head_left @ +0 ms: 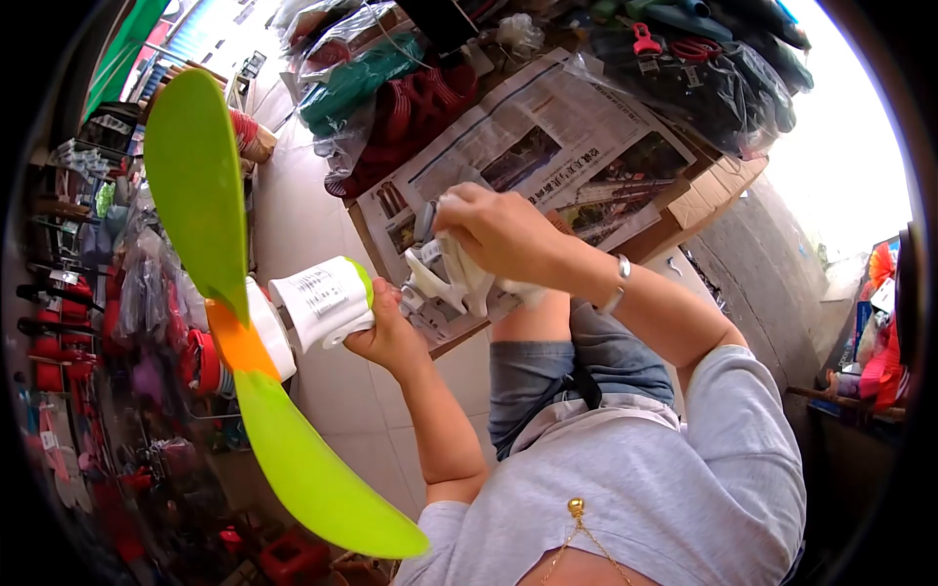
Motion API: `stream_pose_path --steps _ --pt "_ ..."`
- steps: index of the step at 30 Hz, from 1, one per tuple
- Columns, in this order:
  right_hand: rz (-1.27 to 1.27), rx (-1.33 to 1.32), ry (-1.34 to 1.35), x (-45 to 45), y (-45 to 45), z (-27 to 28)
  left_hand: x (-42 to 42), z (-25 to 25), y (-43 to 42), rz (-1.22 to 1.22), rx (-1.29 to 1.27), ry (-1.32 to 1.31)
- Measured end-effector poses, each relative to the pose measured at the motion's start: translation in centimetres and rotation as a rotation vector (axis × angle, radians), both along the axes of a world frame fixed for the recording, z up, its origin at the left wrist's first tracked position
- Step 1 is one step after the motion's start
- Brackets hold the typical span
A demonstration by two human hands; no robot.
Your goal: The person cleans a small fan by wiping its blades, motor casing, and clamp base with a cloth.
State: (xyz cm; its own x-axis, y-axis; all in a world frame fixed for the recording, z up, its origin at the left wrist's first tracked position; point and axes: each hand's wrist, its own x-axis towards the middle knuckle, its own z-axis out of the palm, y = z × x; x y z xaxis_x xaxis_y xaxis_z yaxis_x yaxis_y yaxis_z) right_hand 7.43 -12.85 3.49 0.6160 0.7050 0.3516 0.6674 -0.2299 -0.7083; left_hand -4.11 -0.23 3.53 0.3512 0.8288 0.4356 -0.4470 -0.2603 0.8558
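Observation:
My left hand (391, 337) is closed around the green-rimmed end of a small white fan body (322, 298), which carries a printed label. Long lime green blades (200, 186) with an orange middle extend from its far end, one up and one down. Over the newspaper, my right hand (479, 225) has its fingers pinched together on something greyish, too hidden to name. Just below those fingers are white plastic parts (445, 278), partly covered by the hand.
Newspaper (606, 127) covers a cardboard surface (718, 195) in front of me. Bagged red and green goods (357, 93) lie at its far left, bagged dark goods (713, 78) at its far right. Crowded shelves of goods (73, 322) stand on the left.

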Motion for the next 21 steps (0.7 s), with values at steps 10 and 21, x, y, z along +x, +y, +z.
stream_pose_path --steps 10,21 --pt "-0.162 0.440 0.333 -0.2 2.6 -2.6 -0.6 -0.5 1.9 -0.387 0.053 0.061" --pt "-0.208 -0.004 -0.439 -8.3 -2.4 -7.7 -0.6 -0.2 2.0 -0.194 -0.021 0.031"
